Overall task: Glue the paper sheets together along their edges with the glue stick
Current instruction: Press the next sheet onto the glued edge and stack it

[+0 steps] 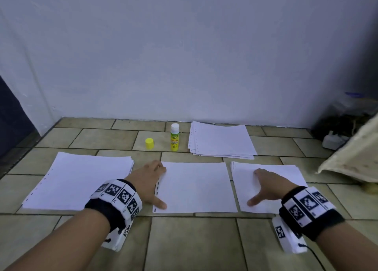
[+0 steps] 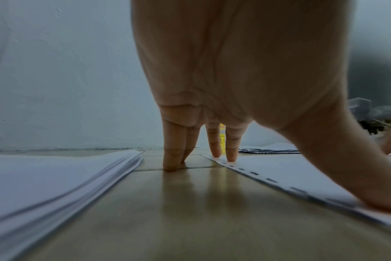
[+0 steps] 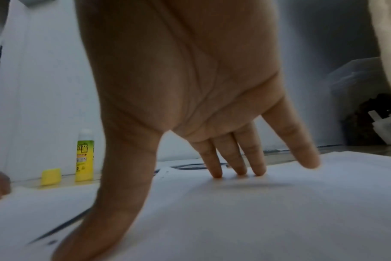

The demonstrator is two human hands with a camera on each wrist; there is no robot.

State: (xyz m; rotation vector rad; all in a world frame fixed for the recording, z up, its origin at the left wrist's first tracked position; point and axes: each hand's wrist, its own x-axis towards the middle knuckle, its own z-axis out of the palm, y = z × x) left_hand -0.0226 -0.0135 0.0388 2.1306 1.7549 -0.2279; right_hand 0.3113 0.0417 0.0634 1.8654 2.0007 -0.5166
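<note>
A single white sheet (image 1: 196, 186) with a punched left edge lies on the tiled floor in front of me. My left hand (image 1: 150, 185) rests flat at that punched edge (image 2: 255, 174), thumb and two fingertips (image 2: 231, 155) on the paper, the other fingers on the tile. My right hand (image 1: 266, 185) presses with straight fingers (image 3: 239, 164) on the right paper stack (image 1: 290, 188). The uncapped yellow glue stick (image 1: 174, 137) stands upright behind the sheet, also in the right wrist view (image 3: 84, 157). Its yellow cap (image 1: 149, 143) sits to its left, the same cap (image 3: 51, 176) seen low.
A thicker stack of sheets (image 1: 81, 180) lies at the left and another stack (image 1: 221, 140) at the back right by the wall. A cream cushion-like object (image 1: 356, 158) and a white plug (image 1: 335, 140) crowd the right side.
</note>
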